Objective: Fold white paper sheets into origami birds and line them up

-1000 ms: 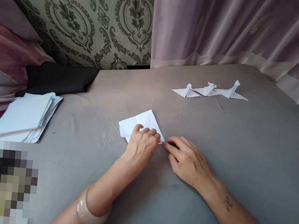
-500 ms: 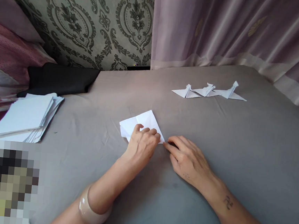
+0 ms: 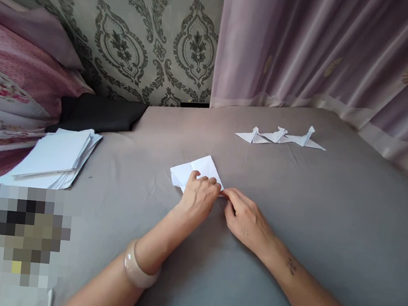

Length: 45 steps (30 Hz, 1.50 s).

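Observation:
A white folded sheet of paper (image 3: 203, 164) lies on the grey cloth, crease lines showing on its upper face. My left hand (image 3: 200, 192) rests over its lower part with the fingers curled down, pressing it and hiding that edge. A bangle circles the left forearm. At the sheet's lower right corner, my right hand (image 3: 245, 215) has its fingertips closed on the tip, thumb mostly hidden. The two hands are close together there.
Three folded paper figures (image 3: 279, 137) stand in a row at the back right. To the left is a stack of white paper (image 3: 52, 151), with a black folded item (image 3: 103, 114) behind it. Curtains (image 3: 287, 51) and a patterned wall bound the grey surface.
My right fingers have moved left and closed on the paper's corner. My left hand stays curled on the sheet. The head view has shifted slightly, showing more wall.

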{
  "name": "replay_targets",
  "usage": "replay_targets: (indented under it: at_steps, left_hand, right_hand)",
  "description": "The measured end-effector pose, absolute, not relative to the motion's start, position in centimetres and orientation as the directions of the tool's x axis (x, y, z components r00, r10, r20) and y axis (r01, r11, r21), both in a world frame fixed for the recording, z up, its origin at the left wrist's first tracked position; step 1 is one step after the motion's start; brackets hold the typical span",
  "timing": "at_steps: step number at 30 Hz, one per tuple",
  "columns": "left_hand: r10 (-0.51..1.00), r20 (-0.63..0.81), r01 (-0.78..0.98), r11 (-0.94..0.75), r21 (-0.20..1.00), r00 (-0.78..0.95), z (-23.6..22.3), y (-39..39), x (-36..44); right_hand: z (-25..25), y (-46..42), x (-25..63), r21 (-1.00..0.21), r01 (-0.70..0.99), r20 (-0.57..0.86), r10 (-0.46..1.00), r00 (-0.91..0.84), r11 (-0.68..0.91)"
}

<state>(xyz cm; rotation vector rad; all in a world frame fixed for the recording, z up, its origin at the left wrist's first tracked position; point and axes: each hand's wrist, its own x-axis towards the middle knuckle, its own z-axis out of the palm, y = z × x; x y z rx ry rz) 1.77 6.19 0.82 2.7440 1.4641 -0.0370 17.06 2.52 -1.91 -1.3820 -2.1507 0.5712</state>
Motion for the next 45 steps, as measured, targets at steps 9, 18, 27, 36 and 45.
replay_targets:
  at_steps: [9, 18, 27, 36, 45]
  left_hand:
    - [0.843, -0.181, 0.861, -0.483, 0.158, 0.506, 3.4, 6.5, -2.5]
    - [0.831, -0.229, 0.849, -0.435, 0.300, 0.507, 2.3, 7.7, -3.9]
    - [0.840, -0.264, 0.868, -0.394, 0.302, 0.473, 2.2, 7.8, -3.7]
    - [0.853, -0.278, 0.895, -0.392, 0.214, 0.441, 3.2, 7.6, -2.5]
    - [0.875, -0.262, 0.907, -0.354, 0.227, 0.407, 2.4, 7.8, -2.7]
  right_hand:
    - [-1.8, 1.6, 16.4, -0.421, 0.783, 0.180, 0.888, -0.423, 0.458]
    - [-1.7, 1.3, 15.7, -0.341, 0.825, 0.166, 0.893, -0.419, 0.451]
    - [-1.9, 1.3, 15.1, -0.271, 0.849, 0.204, 0.889, -0.410, 0.454]
    - [-1.9, 1.5, 15.0, -0.227, 0.860, 0.200, 0.886, -0.419, 0.458]
    - [-2.0, 1.8, 14.7, -0.201, 0.864, 0.199, 0.883, -0.425, 0.461]
